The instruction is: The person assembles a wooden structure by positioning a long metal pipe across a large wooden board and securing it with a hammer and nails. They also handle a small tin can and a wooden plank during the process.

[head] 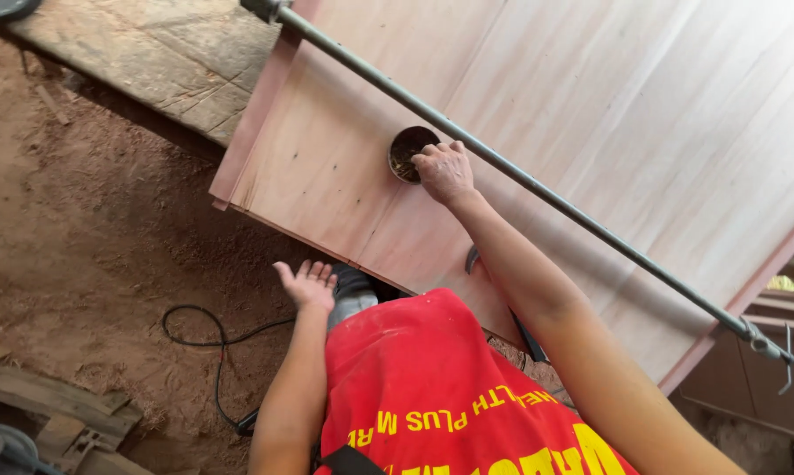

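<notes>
Here, right hand (pixel 445 171) in tin (pixel 407 151), left hand (pixel 307 286) open

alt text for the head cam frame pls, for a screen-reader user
Seen from above, a person in a red shirt reaches their right hand into a small round tin resting on a large pale wooden panel. A long metal bar clamp runs diagonally across the panel. Their left hand is open and empty above a dirt floor with a black cable.
</notes>
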